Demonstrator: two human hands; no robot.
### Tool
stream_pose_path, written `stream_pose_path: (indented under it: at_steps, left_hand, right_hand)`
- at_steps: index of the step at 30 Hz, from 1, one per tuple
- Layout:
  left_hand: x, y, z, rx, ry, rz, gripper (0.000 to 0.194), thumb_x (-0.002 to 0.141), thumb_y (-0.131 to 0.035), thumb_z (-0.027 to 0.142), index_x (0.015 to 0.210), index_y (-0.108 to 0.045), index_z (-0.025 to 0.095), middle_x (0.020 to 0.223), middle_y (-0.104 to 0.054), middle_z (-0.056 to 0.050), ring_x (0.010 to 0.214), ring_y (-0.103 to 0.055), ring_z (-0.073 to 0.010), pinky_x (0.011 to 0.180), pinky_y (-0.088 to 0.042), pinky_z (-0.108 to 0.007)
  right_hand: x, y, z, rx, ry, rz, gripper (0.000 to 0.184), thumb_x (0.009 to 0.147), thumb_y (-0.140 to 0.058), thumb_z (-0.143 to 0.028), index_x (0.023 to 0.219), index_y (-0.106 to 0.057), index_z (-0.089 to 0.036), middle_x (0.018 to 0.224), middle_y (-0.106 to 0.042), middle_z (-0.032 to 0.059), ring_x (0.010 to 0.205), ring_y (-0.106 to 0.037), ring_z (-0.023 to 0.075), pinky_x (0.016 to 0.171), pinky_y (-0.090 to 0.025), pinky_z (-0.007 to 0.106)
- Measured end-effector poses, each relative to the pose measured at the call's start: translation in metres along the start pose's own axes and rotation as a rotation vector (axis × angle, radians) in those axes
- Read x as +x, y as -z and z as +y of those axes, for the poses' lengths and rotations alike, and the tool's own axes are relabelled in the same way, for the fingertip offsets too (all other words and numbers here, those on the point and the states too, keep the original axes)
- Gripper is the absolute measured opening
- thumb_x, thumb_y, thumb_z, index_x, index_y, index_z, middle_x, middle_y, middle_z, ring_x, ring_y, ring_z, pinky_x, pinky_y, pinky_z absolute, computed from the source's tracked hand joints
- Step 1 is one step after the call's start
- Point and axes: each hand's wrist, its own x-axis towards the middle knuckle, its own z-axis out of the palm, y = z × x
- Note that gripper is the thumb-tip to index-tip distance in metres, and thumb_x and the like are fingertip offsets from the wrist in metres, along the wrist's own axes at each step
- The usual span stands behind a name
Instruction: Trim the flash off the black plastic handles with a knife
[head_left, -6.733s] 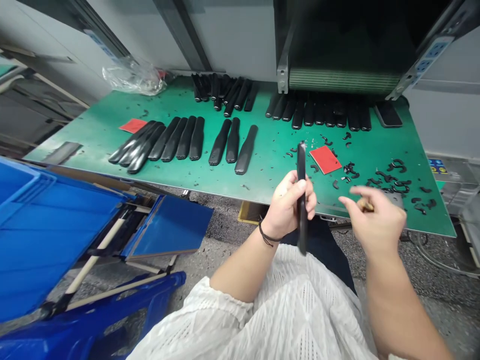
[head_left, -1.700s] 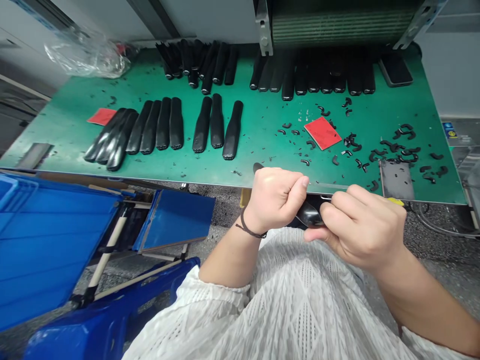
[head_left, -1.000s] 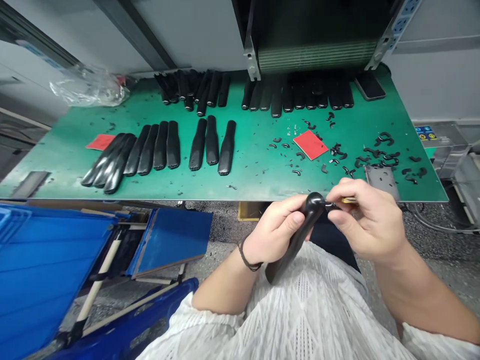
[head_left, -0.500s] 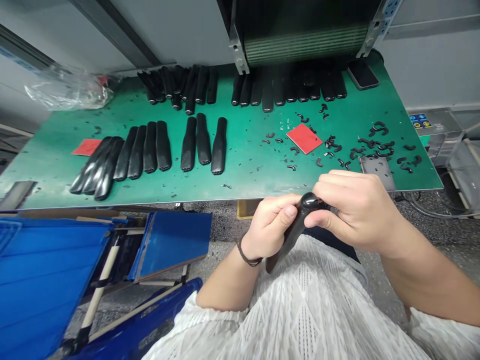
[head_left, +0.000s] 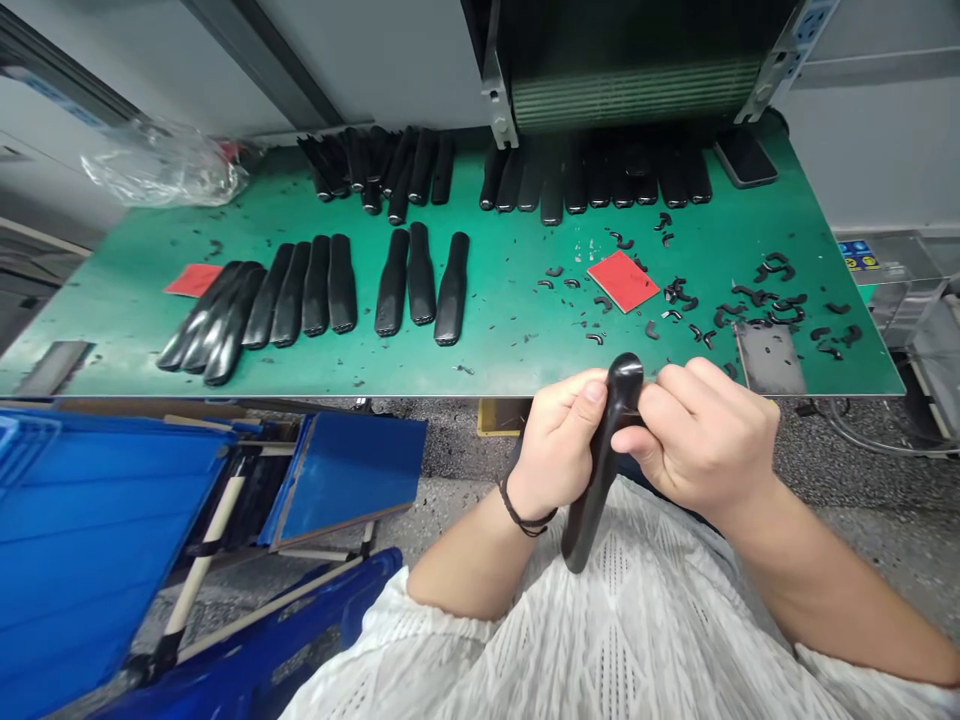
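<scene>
Just in front of the bench edge I hold a black plastic handle [head_left: 592,510], tilted, its glossy rounded end up. My left hand [head_left: 559,445] is wrapped round its upper part, thumb along the side. Close against the handle's right side, below the rounded end, my right hand [head_left: 701,430] is closed with thumb and forefinger in a pinch; what lies between them is hidden. Small curved black offcuts [head_left: 675,292] are scattered on the green bench top [head_left: 517,350] beyond my hands. Similar handles [head_left: 451,290] lie at the middle left.
More handles [head_left: 551,190] line the back beneath a ribbed green conveyor [head_left: 637,95]. Red squares [head_left: 622,281], a grey plate [head_left: 771,358] and a phone [head_left: 745,160] lie on the bench. Blue bins [head_left: 97,540] stand lower left; a clear plastic bag [head_left: 169,170] sits far left.
The handle has turned more upright, its rounded end now raised above my fingers. My right hand has shifted slightly lower beside it. The whole view has swung a little.
</scene>
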Motion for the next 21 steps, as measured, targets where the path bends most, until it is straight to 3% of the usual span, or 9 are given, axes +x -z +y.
stream_pose_path:
  at_steps: [3, 7, 14, 21]
  left_hand:
    - [0.004, 0.0, 0.002, -0.006, 0.059, 0.049, 0.053, 0.103, -0.049, 0.061, 0.074, -0.057, 0.017, 0.065, -0.045, 0.001, 0.059, -0.038, -0.0107, 0.058, -0.035, -0.028]
    - [0.009, 0.001, -0.001, -0.027, 0.15, 0.131, 0.057, 0.099, -0.05, 0.068, 0.07, -0.049, 0.019, 0.062, -0.046, 0.001, 0.055, -0.037, -0.0102, 0.051, -0.03, -0.028]
    - [0.016, 0.001, -0.007, -0.078, 0.138, 0.241, 0.056, 0.096, -0.052, 0.072, 0.08, -0.063, 0.019, 0.059, -0.049, 0.002, 0.052, -0.041, -0.0107, 0.048, -0.034, -0.027]
    - [0.021, 0.002, -0.01, -0.125, 0.122, 0.326, 0.054, 0.096, -0.053, 0.07, 0.083, -0.065, 0.019, 0.057, -0.049, 0.002, 0.049, -0.044, -0.0093, 0.047, -0.037, -0.025]
  right_hand:
    - [-0.004, -0.003, -0.004, 0.023, 0.019, -0.048, 0.065, 0.104, -0.029, -0.069, 0.066, -0.051, -0.021, 0.063, -0.044, 0.0013, 0.066, -0.031, 0.0174, 0.058, -0.018, 0.032]
    - [-0.009, -0.005, -0.009, 0.096, 0.045, -0.136, 0.066, 0.102, -0.03, -0.073, 0.069, -0.054, -0.021, 0.066, -0.047, 0.0021, 0.067, -0.034, 0.0176, 0.058, -0.02, 0.032]
    - [-0.017, -0.005, -0.014, 0.177, 0.033, -0.212, 0.061, 0.103, -0.035, -0.068, 0.071, -0.055, -0.021, 0.067, -0.05, 0.0026, 0.067, -0.035, 0.0176, 0.059, -0.02, 0.032]
    - [-0.019, -0.006, -0.02, 0.215, 0.027, -0.244, 0.057, 0.106, -0.035, -0.062, 0.071, -0.054, -0.021, 0.068, -0.05, 0.0026, 0.069, -0.037, 0.0179, 0.061, -0.022, 0.033]
